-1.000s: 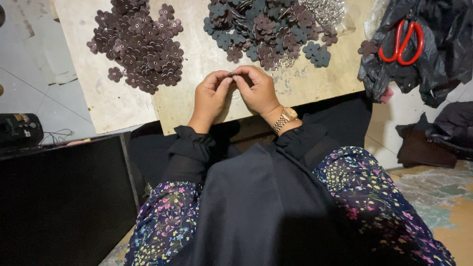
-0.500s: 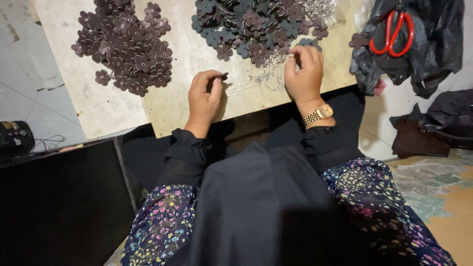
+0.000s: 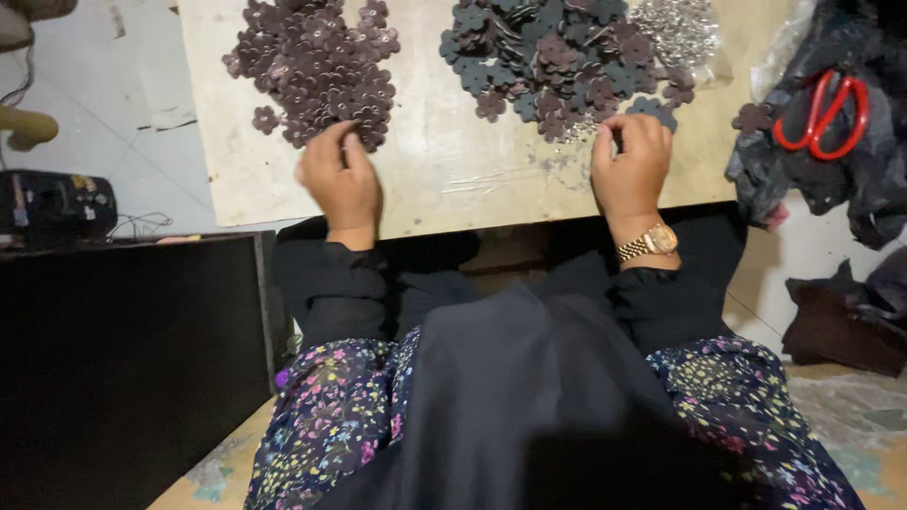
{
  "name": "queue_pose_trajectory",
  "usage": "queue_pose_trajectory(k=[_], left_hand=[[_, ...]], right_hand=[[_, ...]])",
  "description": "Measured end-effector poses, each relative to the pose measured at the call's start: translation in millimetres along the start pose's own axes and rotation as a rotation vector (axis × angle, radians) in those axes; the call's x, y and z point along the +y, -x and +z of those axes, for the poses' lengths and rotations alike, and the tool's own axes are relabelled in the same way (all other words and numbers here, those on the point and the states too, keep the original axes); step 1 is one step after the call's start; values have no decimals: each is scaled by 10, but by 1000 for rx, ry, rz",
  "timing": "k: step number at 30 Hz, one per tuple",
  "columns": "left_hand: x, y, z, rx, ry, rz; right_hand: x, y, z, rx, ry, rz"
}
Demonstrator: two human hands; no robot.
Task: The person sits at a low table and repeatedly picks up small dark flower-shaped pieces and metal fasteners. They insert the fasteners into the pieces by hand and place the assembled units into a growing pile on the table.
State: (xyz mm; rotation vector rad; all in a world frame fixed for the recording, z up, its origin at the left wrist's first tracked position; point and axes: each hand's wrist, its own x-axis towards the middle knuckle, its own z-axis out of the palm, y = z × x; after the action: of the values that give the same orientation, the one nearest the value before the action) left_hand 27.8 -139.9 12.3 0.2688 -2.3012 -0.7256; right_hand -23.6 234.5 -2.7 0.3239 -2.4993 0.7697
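At the far left, off the board, a dark box-shaped device (image 3: 55,206) sits on a black surface, well apart from the work. The pale wooden board (image 3: 444,194) starts just right of it; its left edge runs down past bare wood, and a strip of open board lies between that edge and the first heap.

That heap, the brown flower-shaped pieces (image 3: 316,66), fills the board's far left part, with one stray piece just off its left side. The left hand (image 3: 340,179) lies at the heap's near edge, back up, fingers curled loosely with the tips touching the nearest brown pieces; whether it grips one I cannot tell. Its wrist crosses the board's near edge.

Between the two hands the board is bare from the near edge up to the heaps, the widest open room on it.

Further right, the mixed heap of dark grey and brown flower pieces (image 3: 557,57) takes the far middle, with a pile of small silvery metal parts (image 3: 675,28) touching its right side. The right hand (image 3: 631,165) rests at this heap's near edge, fingers bent down onto the pieces, thumb tucked in; what it pinches is hidden. A gold wristwatch (image 3: 649,242) sits at the near edge.

Past the board's right edge, red-handled scissors (image 3: 824,113) lie on a crumpled black plastic bag (image 3: 850,179), with one brown piece beside them.
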Motion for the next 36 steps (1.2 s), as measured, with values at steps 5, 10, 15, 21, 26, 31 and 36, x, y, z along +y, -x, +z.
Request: queue_pose_trajectory(k=[5, 10, 15, 21, 26, 31, 36], left_hand=[[-8, -89, -19, 96, -192, -15], [300, -117, 99, -8, -98, 158], [794, -5, 445, -261, 83, 319], [1025, -181, 932, -266, 141, 347], [948, -234, 1101, -288, 133, 348], [801, -123, 1100, -176, 296, 259], [720, 111, 1039, -204, 815, -262]], right_hand=[[-32, 5, -22, 7, -40, 9], [-72, -15, -16, 42, -16, -14], [-88, 28, -23, -13, -13, 41], [-94, 17, -1, 8, -4, 49], [-89, 24, 12, 3, 22, 69], [-58, 34, 41, 4, 23, 91], [-59, 40, 11, 52, -95, 90]])
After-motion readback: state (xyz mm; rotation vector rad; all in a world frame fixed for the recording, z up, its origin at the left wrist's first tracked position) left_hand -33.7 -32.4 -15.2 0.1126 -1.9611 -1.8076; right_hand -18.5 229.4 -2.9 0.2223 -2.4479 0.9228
